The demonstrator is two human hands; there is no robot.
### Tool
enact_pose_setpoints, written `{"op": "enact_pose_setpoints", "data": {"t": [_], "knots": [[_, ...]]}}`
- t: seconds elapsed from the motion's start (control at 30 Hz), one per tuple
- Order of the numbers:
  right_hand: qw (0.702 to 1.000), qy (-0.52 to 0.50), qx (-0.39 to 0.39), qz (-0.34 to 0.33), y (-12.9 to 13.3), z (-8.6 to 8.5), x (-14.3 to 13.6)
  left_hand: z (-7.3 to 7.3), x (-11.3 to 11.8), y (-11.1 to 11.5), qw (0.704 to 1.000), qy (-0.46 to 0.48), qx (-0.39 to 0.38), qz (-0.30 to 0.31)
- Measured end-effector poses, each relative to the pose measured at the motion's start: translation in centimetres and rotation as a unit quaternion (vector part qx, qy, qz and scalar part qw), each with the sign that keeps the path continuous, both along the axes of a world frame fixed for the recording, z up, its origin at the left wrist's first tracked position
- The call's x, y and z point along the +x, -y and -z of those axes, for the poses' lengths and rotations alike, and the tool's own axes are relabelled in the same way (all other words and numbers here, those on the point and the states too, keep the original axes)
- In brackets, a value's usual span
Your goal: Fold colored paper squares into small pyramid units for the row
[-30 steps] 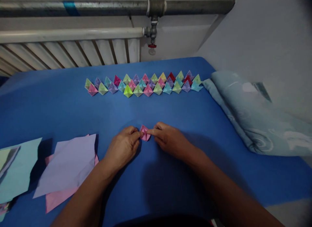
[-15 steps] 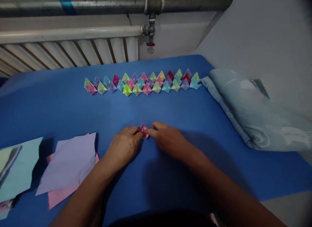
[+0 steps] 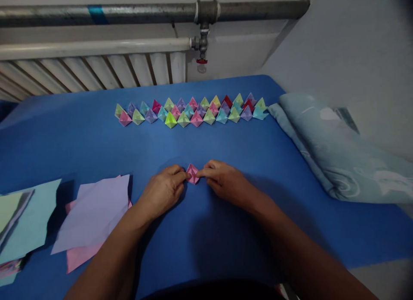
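Note:
A small pink origami boat sits on the blue surface in front of me, its pointed middle showing between two raised sides. My left hand pinches its left end between thumb and forefinger. At the opposite end, my right hand has its fingers closed on the pink paper, the other fingers curled in. Beyond both hands stand several similar origami boats in close rows, in pink, green, purple, blue, yellow and red.
Purple paper lies over pink sheets at my left, beside a stack of light blue paper. A folded pale blue blanket rests at the right. Behind the blue surface are a radiator and a pipe valve.
My fingertips have drawn slightly apart toward the boat's two ends, so more of its pink middle shows and it looks opened wider. The view has shifted a little.

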State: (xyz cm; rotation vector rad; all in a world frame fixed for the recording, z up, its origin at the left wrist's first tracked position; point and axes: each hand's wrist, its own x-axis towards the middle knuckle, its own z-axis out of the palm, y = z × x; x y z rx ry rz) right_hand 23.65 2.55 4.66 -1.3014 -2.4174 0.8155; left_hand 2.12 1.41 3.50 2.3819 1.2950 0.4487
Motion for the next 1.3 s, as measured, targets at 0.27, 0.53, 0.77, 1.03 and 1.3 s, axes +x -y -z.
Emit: {"op": "enact_pose_setpoints", "data": {"t": [0.27,0.53,0.77,1.03,1.3], "knots": [[0.992,0.114,0.048,-0.024,0.3,-0.3,-0.7,-0.2,0.7,0.5,0.998,-0.057,0.029,0.022],[0.996,-0.088,0.002,0.017,-0.2,0.5,0.4,-0.3,0.1,0.3,1.000,0.029,0.001,-0.007],[0.997,-0.067,-0.043,0.020,0.2,-0.2,-0.1,-0.6,0.5,0.3,0.998,0.039,-0.038,-0.014],[0.999,-0.041,-0.027,0.012,0.1,0.3,-0.5,0.0,1.0,0.4,0.999,0.044,-0.015,-0.027],[0.989,-0.111,-0.005,0.094,-0.2,0.6,-0.6,-0.1,0.6,-0.3,0.975,0.150,-0.049,-0.159]]}}
